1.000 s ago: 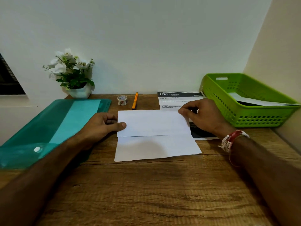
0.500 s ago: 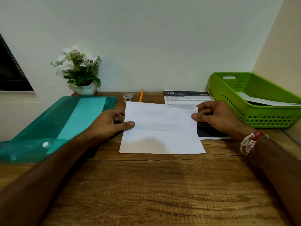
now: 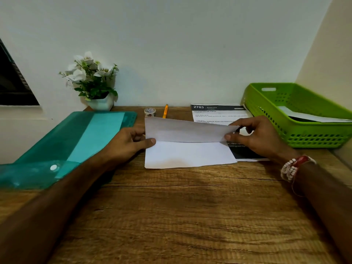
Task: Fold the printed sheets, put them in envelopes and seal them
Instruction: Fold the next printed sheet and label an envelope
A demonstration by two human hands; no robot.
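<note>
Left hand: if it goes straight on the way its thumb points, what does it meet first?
The left hand pinches the white sheet; going on across it, it would probably meet the right hand.

White sheet (image 3: 188,155) no longer folded flat, far half raised, apparently by right hand (image 3: 255,139)

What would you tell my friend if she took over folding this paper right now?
Left grip pinches the white sheet at its left edge; right grip pinches the raised flap's right corner.
The sheet lies on the table, partly over a printed sheet. Tape roll and pen sit at the back; the green basket on the right holds paper.
Done: one crease; the flap is lifted, not flat.
Left: finish folding, put it in an envelope, seal it. No envelope clearly visible.
</note>
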